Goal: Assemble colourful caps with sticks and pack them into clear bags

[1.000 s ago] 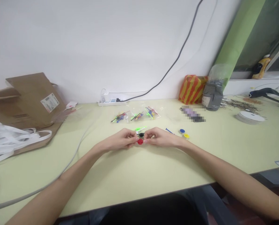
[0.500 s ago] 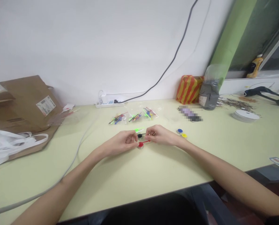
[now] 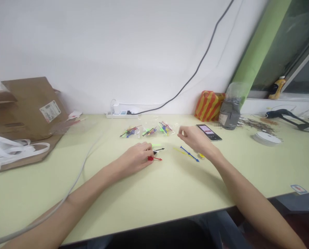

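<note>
My left hand (image 3: pixel 141 154) rests on the table with its fingers closed around the round base of a red arrow spinner (image 3: pixel 157 159). A black arrow spinner (image 3: pixel 159 149) pokes out from under the same fingertips. Just behind it lies a light green arrow piece (image 3: pixel 156 145), partly covered. My right hand (image 3: pixel 193 136) hovers over the table with curled fingers, and nothing shows in them. Below it lie a blue arrow (image 3: pixel 189 154) and a yellow arrow (image 3: pixel 181 151). A round yellow piece (image 3: pixel 201 156) sits near the right wrist.
Clear bags of coloured arrow parts (image 3: pixel 149 131) lie farther back. A phone (image 3: pixel 208 132) is beyond my right hand. A power strip (image 3: pixel 124 116) stands by the wall. The cardboard (image 3: pixel 30 107) is at left, a white ribbon roll (image 3: pixel 267 138) at right. A grey cable (image 3: pixel 79 176) crosses my left forearm.
My right hand has moved away from the spinners, to the right and up. The blue and yellow arrows now show on the table. My left hand has closed over the red and black spinners.
</note>
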